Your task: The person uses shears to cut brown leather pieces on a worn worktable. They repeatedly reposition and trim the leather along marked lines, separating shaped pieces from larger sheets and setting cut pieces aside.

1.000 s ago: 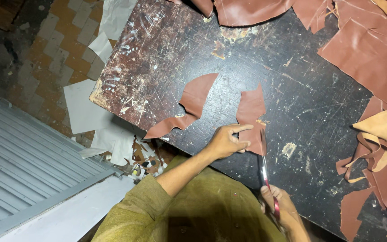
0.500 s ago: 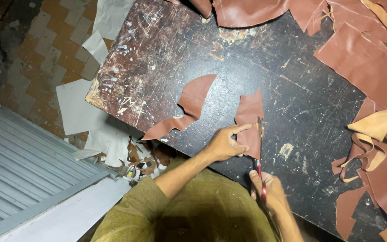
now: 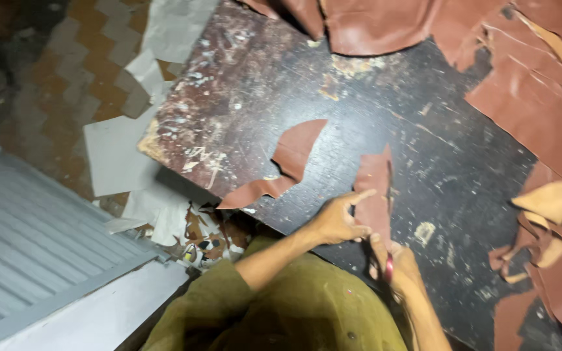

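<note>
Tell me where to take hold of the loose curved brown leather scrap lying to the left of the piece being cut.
Grip the curved leather scrap at its narrow tail, the lower-left end that reaches the table edge. That end is thin and looks slightly lifted, so fingers could probably pinch it from the table's edge side. The left hand and right hand are busy on the other leather piece.

table (image 3: 248,97): dark, scratched, paint-flecked, faint sheen | leather piece (image 3: 373,195): brown, smooth, matt, under left hand (image 3: 336,221) | curled offcut (image 3: 287,162): same leather | scrap strips (image 3: 554,201): tan, rough underside | tool (image 3: 389,266) in right hand (image 3: 401,263): red grip, possibly plastic | floor sheets (image 3: 115,153): grey paper
</note>
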Demonstrator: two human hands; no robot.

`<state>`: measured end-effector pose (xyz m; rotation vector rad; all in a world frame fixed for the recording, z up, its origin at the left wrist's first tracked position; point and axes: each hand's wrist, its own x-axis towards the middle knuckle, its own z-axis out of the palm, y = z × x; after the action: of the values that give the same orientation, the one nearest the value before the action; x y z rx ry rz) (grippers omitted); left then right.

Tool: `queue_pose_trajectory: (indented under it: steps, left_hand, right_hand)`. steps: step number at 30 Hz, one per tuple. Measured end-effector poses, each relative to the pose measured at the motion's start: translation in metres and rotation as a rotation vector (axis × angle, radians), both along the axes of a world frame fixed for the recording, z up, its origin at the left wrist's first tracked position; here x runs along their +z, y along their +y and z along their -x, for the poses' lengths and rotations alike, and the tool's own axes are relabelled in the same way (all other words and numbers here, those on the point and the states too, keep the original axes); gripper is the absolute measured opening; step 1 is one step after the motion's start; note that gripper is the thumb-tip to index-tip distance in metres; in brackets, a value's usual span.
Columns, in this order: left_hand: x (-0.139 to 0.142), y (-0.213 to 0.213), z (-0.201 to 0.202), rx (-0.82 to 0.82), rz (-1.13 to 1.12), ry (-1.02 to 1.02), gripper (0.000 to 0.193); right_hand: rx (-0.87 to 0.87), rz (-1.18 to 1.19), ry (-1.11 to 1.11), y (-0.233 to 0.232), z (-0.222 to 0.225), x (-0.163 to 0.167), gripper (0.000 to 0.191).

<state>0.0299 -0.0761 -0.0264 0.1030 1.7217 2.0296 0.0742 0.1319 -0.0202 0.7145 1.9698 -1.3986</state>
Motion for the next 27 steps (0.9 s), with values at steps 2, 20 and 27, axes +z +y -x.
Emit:
queue_pose_trajectory:
  steps: [2, 20, 27]
  left_hand:
    - [0.0, -0.004, -0.001, 0.043, -0.001, 0.125, 0.083]
    - [0.042, -0.09, 0.069, 0.102, 1.35, 1.057, 0.06]
    - [0.008, 0.012, 0.058, 0.201, 0.611, 0.816, 0.041]
  right_hand:
    - [-0.013, 0.01, -0.027, -0.003, 0.0, -0.001, 0.053]
    - [-0.213, 0.387, -0.123, 0.044, -0.034, 0.009, 0.042]
    - [-0.054, 0.489, -0.031, 0.042, 0.007, 0.028, 0.053]
